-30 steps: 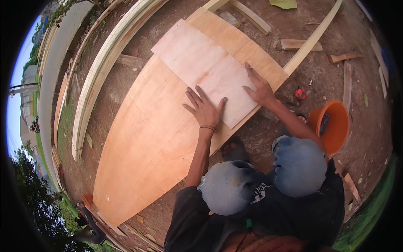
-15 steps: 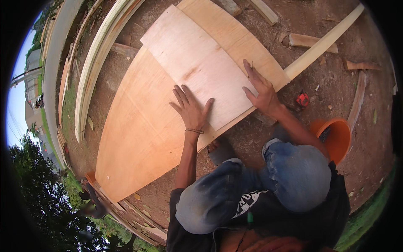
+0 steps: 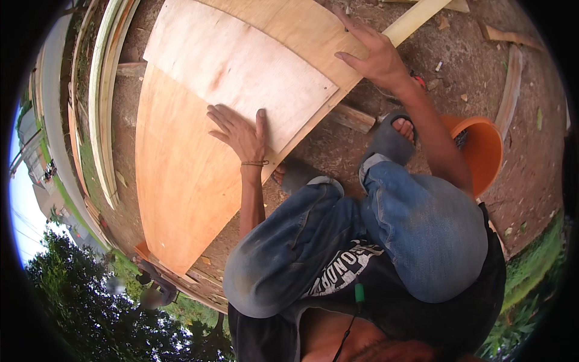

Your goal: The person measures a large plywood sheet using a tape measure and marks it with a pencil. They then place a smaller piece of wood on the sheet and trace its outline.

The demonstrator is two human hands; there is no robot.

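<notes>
A pale, whitish plywood panel point(image 3: 241, 66) lies flat on a larger, warm-toned plywood sheet point(image 3: 181, 163). My left hand point(image 3: 241, 136) rests with fingers spread at the near left edge of the pale panel, its palm low on the wood. To the right, my right hand point(image 3: 380, 57) is stretched out over the larger sheet's right part, thumb and fingers apart, beyond the pale panel's corner. I cannot make out anything held in it; its fingertips lie close to the upper rim of the picture.
An orange bucket point(image 3: 485, 154) with dark contents stands by my right knee. Long timber boards point(image 3: 102, 108) lie at the left, and a wooden strip point(image 3: 416, 21) sticks out at the far right. A wood block point(image 3: 354, 117) lies before my feet. A red object point(image 3: 418, 81) is partly hidden behind my right forearm.
My right hand has moved off the pale panel's right edge, farther out over the larger sheet. My left hand stays at the panel's left edge. The whole view has shifted.
</notes>
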